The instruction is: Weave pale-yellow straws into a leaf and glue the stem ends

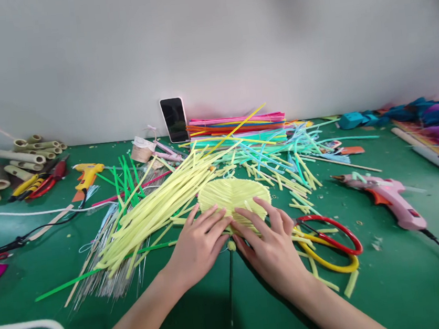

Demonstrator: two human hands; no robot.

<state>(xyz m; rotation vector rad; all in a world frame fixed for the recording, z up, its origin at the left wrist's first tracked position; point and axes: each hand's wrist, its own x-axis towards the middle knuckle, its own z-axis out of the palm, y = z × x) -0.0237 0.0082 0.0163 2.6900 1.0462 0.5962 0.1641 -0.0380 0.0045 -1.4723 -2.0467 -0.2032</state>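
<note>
A pale yellow-green leaf (232, 190), built from pipe cleaners laid side by side, lies flat on the green table in the middle. My left hand (200, 245) rests on its lower left part with the fingers stretched out. On the lower right part lies my right hand (271, 240), its fingers spread and slightly bent. Between my hands a thin dark stem (231, 284) runs from the leaf's base toward me, with a small yellow-green knob (231, 245) at its top. My fingers cover part of the leaf's lower edge.
Loose yellow-green pipe cleaners (157, 214) lie left, over thin wires (108, 283). Red-and-yellow-handled scissors (335, 225) sit beside my right hand. Farther right is a pink glue gun (391, 195); a yellow glue gun (88, 175) lies left. A phone (173, 119) leans against the wall.
</note>
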